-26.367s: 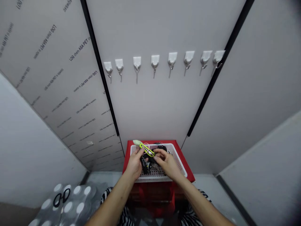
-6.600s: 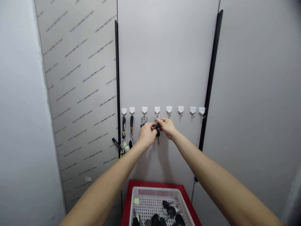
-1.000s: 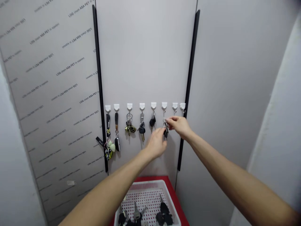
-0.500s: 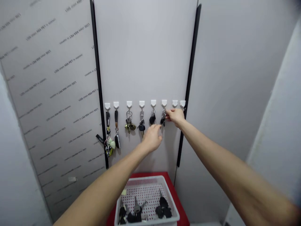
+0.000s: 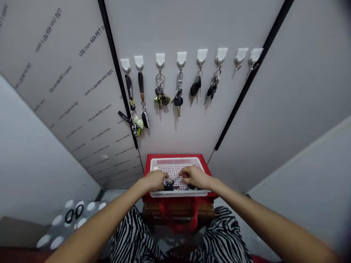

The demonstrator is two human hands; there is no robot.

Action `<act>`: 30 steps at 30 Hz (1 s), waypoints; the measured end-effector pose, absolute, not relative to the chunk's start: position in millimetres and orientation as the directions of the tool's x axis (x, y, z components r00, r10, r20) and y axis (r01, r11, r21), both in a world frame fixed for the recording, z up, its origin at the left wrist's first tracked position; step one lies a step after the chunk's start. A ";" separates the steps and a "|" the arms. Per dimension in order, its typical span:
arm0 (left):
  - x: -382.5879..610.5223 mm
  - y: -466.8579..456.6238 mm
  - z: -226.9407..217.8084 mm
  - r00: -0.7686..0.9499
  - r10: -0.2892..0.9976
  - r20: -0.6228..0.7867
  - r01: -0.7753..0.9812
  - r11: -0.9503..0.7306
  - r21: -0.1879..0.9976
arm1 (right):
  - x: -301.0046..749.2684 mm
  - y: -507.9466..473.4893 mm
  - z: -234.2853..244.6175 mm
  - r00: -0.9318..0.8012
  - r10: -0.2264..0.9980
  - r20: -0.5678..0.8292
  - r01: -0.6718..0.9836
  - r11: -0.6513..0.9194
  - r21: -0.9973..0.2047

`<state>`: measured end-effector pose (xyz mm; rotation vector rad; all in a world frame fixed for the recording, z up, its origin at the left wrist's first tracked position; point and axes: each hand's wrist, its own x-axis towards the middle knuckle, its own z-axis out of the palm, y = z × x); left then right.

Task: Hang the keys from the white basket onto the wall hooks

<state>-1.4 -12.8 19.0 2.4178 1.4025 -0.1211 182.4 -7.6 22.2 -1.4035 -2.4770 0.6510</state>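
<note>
Both my hands are down in the white perforated basket (image 5: 201, 164). My left hand (image 5: 155, 180) is at its left side, fingers closed on a bunch of keys (image 5: 168, 185) with black heads. One key's blade points right, toward my right hand (image 5: 194, 176). That hand has its fingers bent and a little apart near the blade tip; contact cannot be made out. Dark keys (image 5: 192, 186) lie partly hidden beneath it. On the wall, the sixth hook from the left (image 5: 221, 54) bears a key bunch (image 5: 212, 87) on a ring.
Other hooks hold a black-strapped fob (image 5: 146, 119), brass-coloured keys (image 5: 161, 99) and more key bunches. The two right hooks (image 5: 241, 54) bear nothing. A red stool or bag (image 5: 207, 167) supports the basket. Black-handled scissors (image 5: 74, 213) lie at lower left.
Both hands have left the wall hooks and come down into the basket. The key bunch my right hand was touching now hangs free. My view has tilted down.
</note>
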 end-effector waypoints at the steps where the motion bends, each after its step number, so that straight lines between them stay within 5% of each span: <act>1: 1.0 -13.7 15.5 0.504 0.832 -0.230 0.859 -0.458 0.227 | 176.2 -9.0 16.4 -0.532 0.846 -0.036 0.759 0.458 -0.464; 8: 11.3 -5.2 1.2 0.429 0.896 -0.117 0.894 -0.401 0.201 | 155.8 -6.8 -0.2 -0.577 0.801 -0.159 0.759 0.454 -0.467; 17: 13.2 5.9 -6.8 0.524 0.850 -0.052 0.816 -0.483 0.316 | 135.9 -9.4 -1.7 -0.225 0.961 -0.159 0.945 0.175 -0.278; 22: 11.6 6.6 -7.4 0.486 0.872 -0.060 0.838 -0.446 0.313 | 150.8 -2.9 0.8 -0.261 0.959 -0.111 0.931 0.219 -0.293; 30: 16.0 3.4 -6.4 0.426 0.904 0.019 0.814 -0.392 0.429 | 163.8 -0.8 2.1 -0.241 0.970 -0.027 0.843 0.195 -0.501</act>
